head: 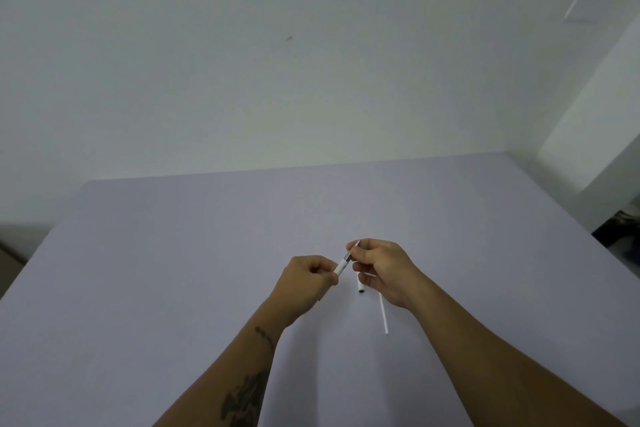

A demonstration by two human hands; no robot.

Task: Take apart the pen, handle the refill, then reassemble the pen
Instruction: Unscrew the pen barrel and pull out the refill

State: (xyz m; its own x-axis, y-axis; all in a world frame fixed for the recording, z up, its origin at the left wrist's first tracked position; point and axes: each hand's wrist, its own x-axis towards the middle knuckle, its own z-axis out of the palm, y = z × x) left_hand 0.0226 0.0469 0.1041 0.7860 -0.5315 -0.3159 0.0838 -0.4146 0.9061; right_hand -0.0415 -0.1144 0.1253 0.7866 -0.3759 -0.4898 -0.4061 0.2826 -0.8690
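Both hands are working above the middle of a pale lavender desk (173,253), near its front half. The left hand (304,282) is curling its fingers (320,269) around the lower end of a white pen barrel (341,267), pinching it. The right hand (382,269) is pinching the upper end of the same pen, where a dark grey metallic tip section (352,251) is showing between thumb and forefinger.

The pen's long axis is running diagonally, from lower left by the left hand up to the right and away, the pointed tip aiming toward the far right of the desk. The pen is being held clear of the desk surface.

A second short white piece with a dark open end (361,288) is lying or hanging just under the right hand, dark end facing the camera; whether it is touching the desk, cannot tell.

A thin white refill tube (383,314) is lying on the desk below the right wrist, long axis nearly front to back, its upper end hidden by the hand.

A plain white wall (311,45) is standing behind the desk.
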